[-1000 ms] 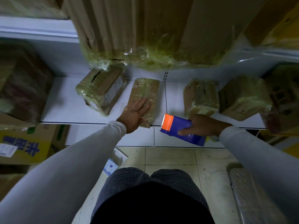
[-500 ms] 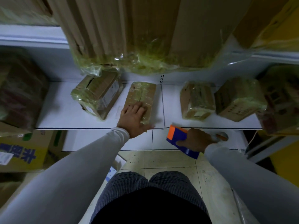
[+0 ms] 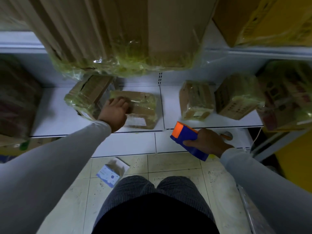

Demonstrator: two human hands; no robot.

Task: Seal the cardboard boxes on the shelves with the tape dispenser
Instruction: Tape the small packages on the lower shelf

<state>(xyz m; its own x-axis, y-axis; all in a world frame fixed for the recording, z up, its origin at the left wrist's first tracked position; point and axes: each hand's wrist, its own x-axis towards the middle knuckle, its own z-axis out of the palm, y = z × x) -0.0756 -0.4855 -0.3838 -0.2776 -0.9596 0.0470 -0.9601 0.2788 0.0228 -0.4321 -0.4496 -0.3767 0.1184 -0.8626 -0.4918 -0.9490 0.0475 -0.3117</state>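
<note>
A flat cardboard box (image 3: pixel 143 108) wrapped in yellowish tape lies on the white shelf (image 3: pixel 55 115), a white label on its near end. My left hand (image 3: pixel 116 110) grips the box's left side, fingers curled over its top. My right hand (image 3: pixel 207 142) holds the blue tape dispenser (image 3: pixel 187 141) with its orange head pointing up-left, in front of the shelf edge and right of the box, not touching any box. Another taped box (image 3: pixel 87 97) sits just left of my left hand.
Two more taped boxes (image 3: pixel 195 100) (image 3: pixel 238 97) stand on the shelf to the right. A large wrapped carton (image 3: pixel 121 34) overhangs from the shelf above. A small white and blue box (image 3: pixel 111 173) lies on the tiled floor. A tape roll (image 3: pixel 226 135) rests on the lower ledge.
The flat box has been turned from lengthwise to lying crosswise, label toward me. My left hand moved from lying flat on it to gripping its left side. The dispenser stayed low, right of the box.
</note>
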